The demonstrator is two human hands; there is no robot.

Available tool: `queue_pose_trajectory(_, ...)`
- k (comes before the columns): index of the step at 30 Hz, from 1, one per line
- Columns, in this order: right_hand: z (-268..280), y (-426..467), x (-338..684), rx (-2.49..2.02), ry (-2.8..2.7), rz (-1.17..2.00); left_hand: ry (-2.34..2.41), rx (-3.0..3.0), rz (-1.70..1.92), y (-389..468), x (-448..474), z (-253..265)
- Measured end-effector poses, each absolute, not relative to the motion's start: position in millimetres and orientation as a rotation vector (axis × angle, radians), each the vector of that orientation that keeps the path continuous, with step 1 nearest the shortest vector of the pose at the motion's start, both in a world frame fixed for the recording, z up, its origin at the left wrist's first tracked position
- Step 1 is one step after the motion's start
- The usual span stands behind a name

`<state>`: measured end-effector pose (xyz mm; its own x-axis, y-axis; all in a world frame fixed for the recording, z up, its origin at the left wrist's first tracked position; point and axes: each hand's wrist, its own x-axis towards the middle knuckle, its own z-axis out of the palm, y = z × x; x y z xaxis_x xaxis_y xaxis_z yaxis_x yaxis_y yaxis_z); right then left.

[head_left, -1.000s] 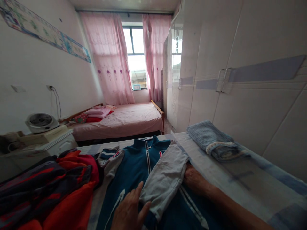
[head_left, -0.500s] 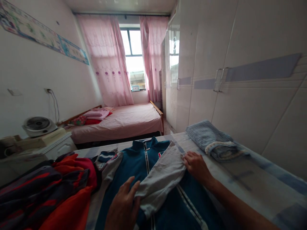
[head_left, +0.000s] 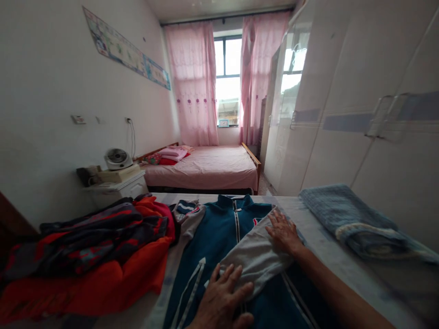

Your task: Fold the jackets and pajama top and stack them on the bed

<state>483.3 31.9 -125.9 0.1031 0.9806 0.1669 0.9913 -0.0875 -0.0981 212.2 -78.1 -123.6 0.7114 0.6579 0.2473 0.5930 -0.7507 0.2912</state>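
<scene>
By the spread right hand, the gray sleeve is being touched near the shoulder; by the spread left hand, its lower end. Nothing is being gripped. The teal jacket is being supported by a pale sheet, between dark-and-orange clothes and folded blue cloth.

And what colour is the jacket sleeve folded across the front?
The jacket sleeve is light grey, showing best in the head view.
</scene>
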Motion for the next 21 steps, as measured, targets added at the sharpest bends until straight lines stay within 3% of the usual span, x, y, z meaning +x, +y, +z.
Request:
queue_pose_trajectory(8, -139.1, -6.2, 407.7, -1.840, -2.182, -0.003, 1.825, 2.208, 0.980, 15.1, 149.4, -84.2)
queue_pose_trajectory(13, -152.4, -5.7, 412.2, -1.810, -2.218, -0.019, 2.090, 2.174, 0.839, 89.0, 107.0, -69.7)
queue_pose_trajectory(21, -152.5, -4.4, 413.5, -1.832, -2.231, -0.037, 2.155, 2.116, 0.484, 133.8, 108.9, -88.4)
